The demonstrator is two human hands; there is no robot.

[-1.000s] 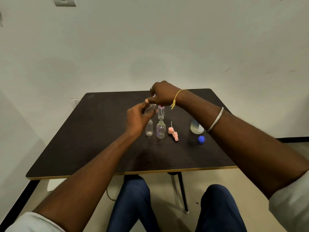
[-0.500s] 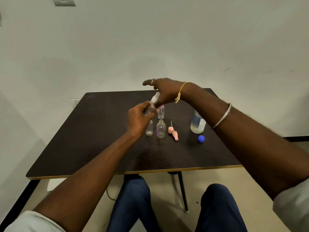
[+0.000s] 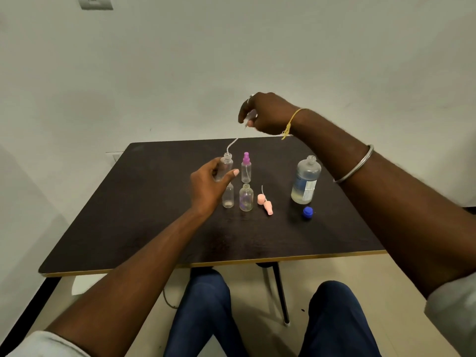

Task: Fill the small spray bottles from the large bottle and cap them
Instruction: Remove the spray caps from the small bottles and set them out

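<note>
At centre left of the frame, the left hand [image 3: 206, 186] curls round a small clear bottle [image 3: 226, 164], held upright just above the dark table [image 3: 144, 207]. A thin tube [image 3: 231, 145] rises from its open mouth toward the right hand [image 3: 268, 114], raised at upper centre and pinching a pale spray top [image 3: 249, 119]. A purple-topped bottle [image 3: 246, 167] stands just beside the held one. Nearer the camera stand two open small bottles [image 3: 228, 195] [image 3: 246, 197], with a pink spray top [image 3: 265, 202] lying to their right. Further right stands the large bottle [image 3: 305, 180], uncapped, with its blue cap [image 3: 307, 212] in front. The step appears to be uncapping before filling. Next, the tube must clear the neck and the top be set down, freeing the right hand to pour steadily.
</note>
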